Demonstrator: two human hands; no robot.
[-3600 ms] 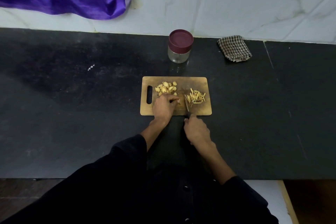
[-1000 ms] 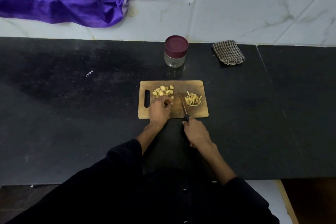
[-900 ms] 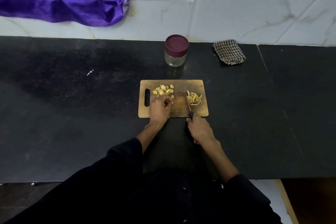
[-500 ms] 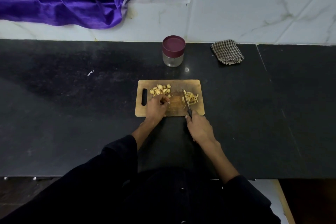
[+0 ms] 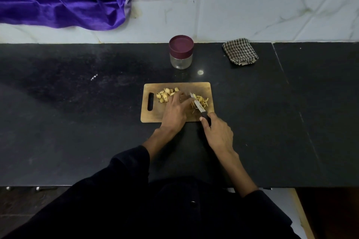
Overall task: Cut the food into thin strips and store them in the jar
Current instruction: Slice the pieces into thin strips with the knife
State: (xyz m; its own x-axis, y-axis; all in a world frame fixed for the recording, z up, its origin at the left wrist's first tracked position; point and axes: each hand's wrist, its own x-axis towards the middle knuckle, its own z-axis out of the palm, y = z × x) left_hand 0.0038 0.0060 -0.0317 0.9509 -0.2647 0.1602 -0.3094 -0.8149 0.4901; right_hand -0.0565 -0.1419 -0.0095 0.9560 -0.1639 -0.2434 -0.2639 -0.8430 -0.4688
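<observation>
Right hand (image 5: 218, 132) grips knife (image 5: 198, 105); left hand (image 5: 174, 109) rests fingers spread on cutting board (image 5: 153, 116). Uncut slices (image 5: 166, 94) just beyond left fingertips, strips (image 5: 202, 101) touching the blade. Strips look light, thin, likely brittle, so scoop, don't pinch. Lidded jar (image 5: 181, 52) stands beyond the board, path open.

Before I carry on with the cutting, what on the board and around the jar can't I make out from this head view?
- Jar: contents unclear, maroon lid covers the top.
- Piece under left hand: hidden by its fingers.
- Knife edge contact with strips: too small.
- Right hand: covers most of the handle.
</observation>
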